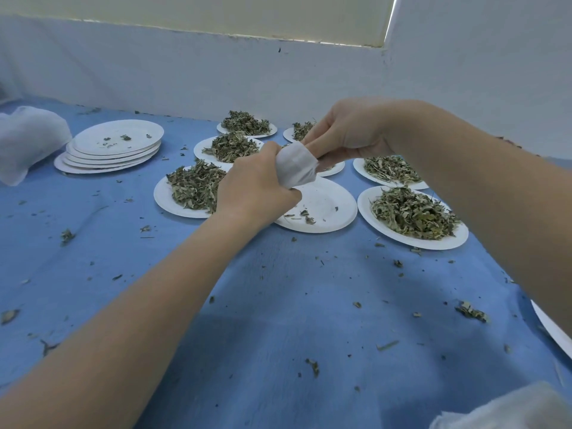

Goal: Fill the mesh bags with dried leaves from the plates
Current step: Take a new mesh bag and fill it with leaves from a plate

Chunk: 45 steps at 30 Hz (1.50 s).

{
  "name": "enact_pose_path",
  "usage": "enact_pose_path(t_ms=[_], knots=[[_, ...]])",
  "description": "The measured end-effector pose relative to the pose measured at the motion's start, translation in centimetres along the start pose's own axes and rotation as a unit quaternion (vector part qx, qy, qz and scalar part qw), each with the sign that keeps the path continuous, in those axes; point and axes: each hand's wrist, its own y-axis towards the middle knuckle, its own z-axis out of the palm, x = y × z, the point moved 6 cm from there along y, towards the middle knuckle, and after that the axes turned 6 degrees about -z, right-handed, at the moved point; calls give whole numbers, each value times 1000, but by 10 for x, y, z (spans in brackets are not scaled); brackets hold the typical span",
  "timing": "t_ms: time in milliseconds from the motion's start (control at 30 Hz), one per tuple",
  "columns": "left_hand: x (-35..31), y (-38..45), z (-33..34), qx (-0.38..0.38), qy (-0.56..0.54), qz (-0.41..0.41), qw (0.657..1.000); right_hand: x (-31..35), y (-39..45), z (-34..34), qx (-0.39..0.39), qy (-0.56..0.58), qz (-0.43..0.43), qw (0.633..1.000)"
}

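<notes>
1. My left hand [257, 193] is bare: no glove, no ring that I can see.
2. My right hand [346, 131] is bare as well, with no glove.
3. Both my forearms are uncovered, with no sleeve, watch or bracelet in view up to the frame edge.

A single head-worn wide-angle view looks forward and down, close over the blue-covered table [278, 305].

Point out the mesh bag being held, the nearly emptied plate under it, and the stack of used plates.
mesh bag [296, 165]: head view, on its white bulging body.
nearly emptied plate [325, 199]: head view, bare centre.
stack of used plates [123, 136]: head view, top plate's face.
</notes>
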Motion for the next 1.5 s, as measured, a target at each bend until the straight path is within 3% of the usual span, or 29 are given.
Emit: enact_pose_path(t_ms=[133,300,467,700,800,1000,1133,1367,1500], knots=[[6,1,1,7,-80,-55,995,5,-3,3,-2,-19,-44,999],[14,5,3,21,-159,-108,981,8,-11,7,89,30,-40,995],[14,4,2,15,-179,-111,977,13,-13,5,71,-19,-84,994],[-3,-4,-1,-36,-57,-15,998,22,-9,11,-78,-256,-159,950],[-3,-4,-3,-56,-80,-14,995,25,-11,12,-105,-253,-174,946],[6,-5,-2,-75,-132,-33,988,21,-19,16,24,-185,-154,970],[11,-6,2,-67,-132,-46,988,18,-26,22,45,-175,-162,970],[21,-15,6,-35,-101,-43,993,-15,-28,5,-114,-166,-118,972],[31,-26,6,-22,-89,-49,995,-64,-30,12,-16,-339,77,937]])
